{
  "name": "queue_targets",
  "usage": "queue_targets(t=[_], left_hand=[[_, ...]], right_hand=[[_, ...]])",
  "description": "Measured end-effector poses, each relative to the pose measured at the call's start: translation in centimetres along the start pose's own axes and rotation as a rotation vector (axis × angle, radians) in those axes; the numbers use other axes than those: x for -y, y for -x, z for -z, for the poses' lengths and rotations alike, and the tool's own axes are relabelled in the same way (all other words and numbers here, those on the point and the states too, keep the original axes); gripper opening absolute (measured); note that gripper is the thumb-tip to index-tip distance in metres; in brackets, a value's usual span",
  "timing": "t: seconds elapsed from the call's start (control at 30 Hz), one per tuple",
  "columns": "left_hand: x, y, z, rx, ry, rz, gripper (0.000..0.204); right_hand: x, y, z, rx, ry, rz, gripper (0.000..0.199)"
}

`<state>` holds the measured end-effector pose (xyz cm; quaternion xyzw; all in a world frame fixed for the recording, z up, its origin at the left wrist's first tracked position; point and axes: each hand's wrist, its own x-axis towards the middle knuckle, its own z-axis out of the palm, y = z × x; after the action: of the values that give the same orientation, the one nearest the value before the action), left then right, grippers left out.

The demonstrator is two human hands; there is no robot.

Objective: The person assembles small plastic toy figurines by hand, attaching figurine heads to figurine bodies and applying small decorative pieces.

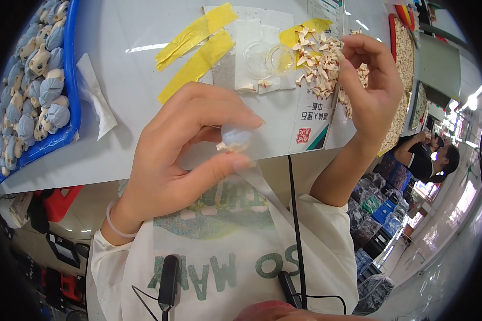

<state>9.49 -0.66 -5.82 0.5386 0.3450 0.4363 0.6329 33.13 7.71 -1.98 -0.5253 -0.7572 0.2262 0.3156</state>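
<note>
My left hand [190, 144] grips a small doll head [234, 138] with pale blue hair between thumb and fingers, above the table's near edge. Its underside is cream with a little red, and the fingers hide part of it. At the right, my right hand [372, 80] is curled beside a pile of small cream pointed pieces [318, 61] with red tips. The right thumb and forefinger come close together at the pile's edge; whatever lies between them is too small to make out. Two such pieces [264, 83] lie apart, below a small clear round dish [279, 60].
A blue tray [69, 69] full of blue-haired doll heads stands at the left, with a white paper [95, 96] beside it. Yellow tape strips [195, 67] cross the white table [128, 80]. A black cable [293, 214] hangs before me. People sit farther off at the right.
</note>
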Motion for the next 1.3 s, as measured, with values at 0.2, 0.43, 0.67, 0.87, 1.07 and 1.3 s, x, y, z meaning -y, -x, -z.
queue_targets(t=[0.2, 0.43, 0.67, 0.87, 1.07, 1.3], left_hand=[[0.0, 0.0, -0.1, -0.016, 0.046, 0.006, 0.032], [0.1, 0.1, -0.3, -0.039, 0.088, -0.018, 0.035], [0.2, 0.1, -0.3, -0.039, 0.096, -0.039, 0.036], [0.0, 0.3, -0.1, -0.032, 0.11, -0.042, 0.038], [0.5, 0.4, 0.0, -0.028, 0.146, -0.058, 0.042], [0.8, 0.1, -0.2, -0.128, 0.234, -0.211, 0.035]], right_hand=[[0.4, 1.7, 0.9, 0.07, -0.397, -0.085, 0.023], [0.1, 2.8, -0.1, 0.145, -0.858, -0.175, 0.021], [0.4, 3.9, -0.7, 0.098, -0.998, -0.238, 0.016], [0.5, 4.2, -1.3, 0.101, -1.096, -0.178, 0.015], [1.2, 3.5, -1.1, 0.117, -1.06, -0.248, 0.016], [1.7, 1.6, -1.3, 0.064, -1.039, -0.215, 0.014]])
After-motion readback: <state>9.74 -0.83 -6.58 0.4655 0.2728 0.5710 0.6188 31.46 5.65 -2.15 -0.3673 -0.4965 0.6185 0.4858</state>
